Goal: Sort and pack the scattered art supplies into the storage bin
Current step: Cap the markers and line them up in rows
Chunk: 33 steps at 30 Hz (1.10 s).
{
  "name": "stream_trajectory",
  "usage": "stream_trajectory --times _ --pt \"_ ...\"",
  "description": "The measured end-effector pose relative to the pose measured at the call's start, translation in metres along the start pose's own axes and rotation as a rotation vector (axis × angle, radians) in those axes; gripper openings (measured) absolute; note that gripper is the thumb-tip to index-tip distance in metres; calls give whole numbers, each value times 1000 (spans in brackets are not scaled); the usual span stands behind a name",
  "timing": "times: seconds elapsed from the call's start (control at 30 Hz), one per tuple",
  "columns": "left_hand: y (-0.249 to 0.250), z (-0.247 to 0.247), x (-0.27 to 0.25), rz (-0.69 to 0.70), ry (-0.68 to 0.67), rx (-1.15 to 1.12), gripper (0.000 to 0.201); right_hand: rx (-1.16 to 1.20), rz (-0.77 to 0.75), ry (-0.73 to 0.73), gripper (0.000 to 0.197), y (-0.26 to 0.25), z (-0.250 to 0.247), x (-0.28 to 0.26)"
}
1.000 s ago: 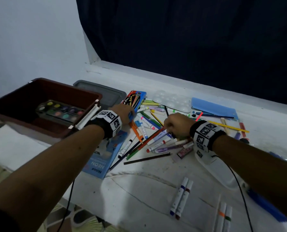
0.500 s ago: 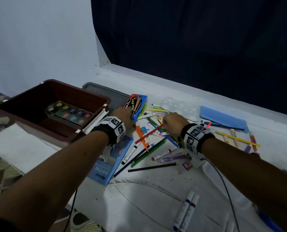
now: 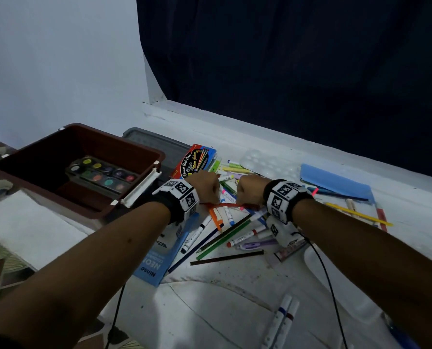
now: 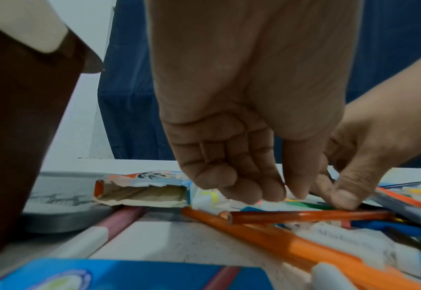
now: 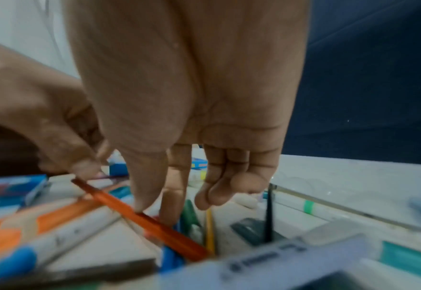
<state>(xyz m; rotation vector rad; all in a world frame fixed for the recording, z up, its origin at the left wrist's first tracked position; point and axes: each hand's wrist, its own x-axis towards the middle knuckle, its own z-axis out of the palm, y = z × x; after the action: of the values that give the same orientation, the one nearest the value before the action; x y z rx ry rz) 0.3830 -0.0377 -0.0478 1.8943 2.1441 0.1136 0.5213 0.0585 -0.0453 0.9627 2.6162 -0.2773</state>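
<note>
A red pencil [image 3: 231, 204] lies level across the pile of pens, pencils and markers, spanning the gap between my two hands. My right hand [image 3: 245, 192] pinches its right part between thumb and forefinger [image 5: 152, 208]; the pencil [image 5: 155, 221] runs out to the left. My left hand [image 3: 209, 190] hovers just above the pencil's other end [image 4: 303, 215], fingers curled toward the thumb [image 4: 281, 193] with nothing between them. The brown storage bin [image 3: 104, 149] stands at the left and holds a watercolour palette [image 3: 101, 175].
A coloured-pencil box [image 3: 196, 161] lies beyond my left hand, beside a grey lid [image 3: 159, 144]. A blue Neon pack [image 3: 159, 258] sits under my left forearm. A blue folder [image 3: 335, 182] lies at the right. Two markers [image 3: 282, 321] lie near the front.
My hands have drawn closer together over the pile. The red pencil, slanted before, now lies level between them. The right hand moved left.
</note>
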Motion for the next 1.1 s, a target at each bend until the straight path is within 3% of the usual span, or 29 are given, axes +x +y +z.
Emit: stream_trajectory --times 0.1,0.2,0.33,0.53,0.63,0.77,0.9,1.1 --pt "0 1 -7 -40 -29 20 35 50 -53 -74 41 17 8 -10" --pt "-2 -1 -23 -89 -110 26 28 100 -110 -95 26 23 15 -21" --pt "7 -6 -48 -117 -258 46 38 137 -58 37 33 29 10 -25" --pt "12 2 -62 -156 -218 25 35 37 195 165 29 32 3 -26" --pt "11 4 -63 -157 -216 -2 27 83 156 240 26 16 8 -22" --pt "12 5 -65 -169 -210 -29 29 94 36 161 39 -13 20 -13" --pt "11 1 -68 -170 -212 -60 26 15 100 135 38 -25 24 -17" --pt "19 -2 -62 -93 -158 -200 41 176 175 128 34 -10 18 -55"
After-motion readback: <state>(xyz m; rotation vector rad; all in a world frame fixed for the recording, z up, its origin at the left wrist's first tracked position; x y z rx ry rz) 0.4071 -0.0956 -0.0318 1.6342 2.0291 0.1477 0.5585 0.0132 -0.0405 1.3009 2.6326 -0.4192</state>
